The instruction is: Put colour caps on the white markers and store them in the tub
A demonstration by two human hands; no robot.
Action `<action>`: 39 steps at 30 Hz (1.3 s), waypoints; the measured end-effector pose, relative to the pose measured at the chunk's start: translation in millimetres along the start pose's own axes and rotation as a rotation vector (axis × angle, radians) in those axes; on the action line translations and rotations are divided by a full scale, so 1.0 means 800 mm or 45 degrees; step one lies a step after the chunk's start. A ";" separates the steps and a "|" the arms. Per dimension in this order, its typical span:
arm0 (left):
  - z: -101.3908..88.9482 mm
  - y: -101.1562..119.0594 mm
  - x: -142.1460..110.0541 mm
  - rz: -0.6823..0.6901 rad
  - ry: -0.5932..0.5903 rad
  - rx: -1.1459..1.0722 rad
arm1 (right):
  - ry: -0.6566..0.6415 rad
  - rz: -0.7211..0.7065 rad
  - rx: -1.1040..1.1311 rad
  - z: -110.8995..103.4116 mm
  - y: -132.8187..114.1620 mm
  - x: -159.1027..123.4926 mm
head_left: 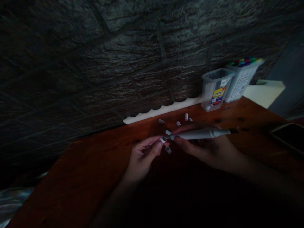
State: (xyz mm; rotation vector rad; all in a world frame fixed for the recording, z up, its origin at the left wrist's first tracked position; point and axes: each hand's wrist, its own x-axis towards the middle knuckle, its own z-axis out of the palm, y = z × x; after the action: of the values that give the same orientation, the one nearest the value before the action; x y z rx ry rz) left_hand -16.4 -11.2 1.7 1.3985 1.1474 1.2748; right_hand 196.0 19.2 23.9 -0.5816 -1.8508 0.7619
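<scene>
My left hand (144, 153) pinches a small white marker cap (162, 139) between thumb and fingertips. In my right hand (211, 148) lies a white double-ended marker (197, 134), gripped between thumb and fingers. Its grey tapered end points left, right at the cap; whether they touch I cannot tell. The other end, with a dark brown tip, sticks out to the right. Just below the cap, a loose cap (168, 149) rests on the wooden table (104, 158). Beyond my hands lie several more loose caps, among them a pinkish one (186, 117) and a white one (161, 121).
A clear plastic box (215, 90) with a yellow and blue label stands at the back right. Beside it is a similar box (242, 82) full of colourful-capped markers. A scalloped white strip (163, 110) runs along the stone wall. A phone-like dark object (289, 136) lies at the right.
</scene>
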 end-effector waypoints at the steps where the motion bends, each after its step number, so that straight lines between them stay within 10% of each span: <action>1: 0.000 0.000 0.000 0.003 -0.007 -0.007 | -0.014 -0.033 -0.022 0.000 0.000 0.000; 9: -0.006 -0.004 -0.001 0.009 -0.036 -0.050 | -0.057 -0.274 -0.245 -0.003 -0.001 -0.001; 16: -0.007 0.007 -0.016 0.006 -0.127 -0.113 | 0.291 -0.049 -0.505 -0.034 0.027 0.012; 39: -0.009 -0.002 -0.007 0.009 -0.077 -0.072 | 0.091 -0.169 -0.096 0.001 -0.014 -0.002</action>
State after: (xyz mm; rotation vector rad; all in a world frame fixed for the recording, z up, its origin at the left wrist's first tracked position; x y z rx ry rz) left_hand -23.6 -16.1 0.1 1.3909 1.0584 1.2517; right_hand 195.5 10.4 31.2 -0.5216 -1.8381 0.5791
